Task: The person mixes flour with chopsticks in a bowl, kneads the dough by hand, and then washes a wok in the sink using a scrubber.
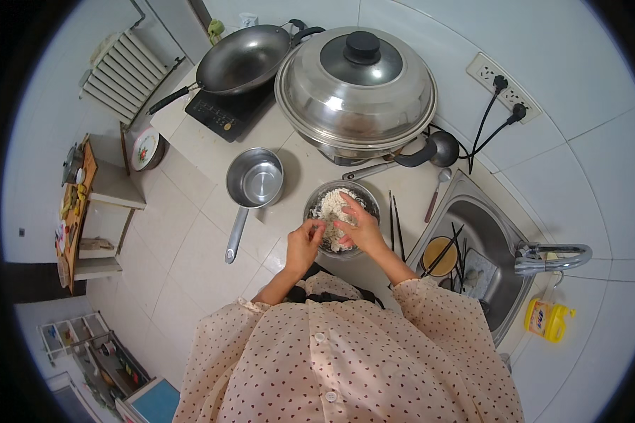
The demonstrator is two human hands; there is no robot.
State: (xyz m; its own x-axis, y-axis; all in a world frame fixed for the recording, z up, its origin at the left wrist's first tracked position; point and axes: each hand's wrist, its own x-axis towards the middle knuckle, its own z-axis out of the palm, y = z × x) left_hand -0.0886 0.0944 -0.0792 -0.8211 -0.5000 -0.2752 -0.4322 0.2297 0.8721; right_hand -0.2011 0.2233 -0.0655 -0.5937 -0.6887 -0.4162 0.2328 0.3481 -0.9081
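Observation:
A round metal bowl on the counter holds crumbly, pale flour dough. My left hand is at the bowl's left rim, thumb and fingertips drawn together; whether anything is pinched there is too small to tell. Over the bowl's right side is my right hand, its fingers spread above the dough, with bits of dough on the fingertips. A steel saucepan with a long handle stands left of the bowl and looks empty. Dark chopsticks lie just right of the bowl.
Behind the bowl stands a large lidded steel steamer. A wok rests on a black induction cooker at back left. A ladle and a spoon lie near the sink, which has a faucet and holds a bowl and chopsticks.

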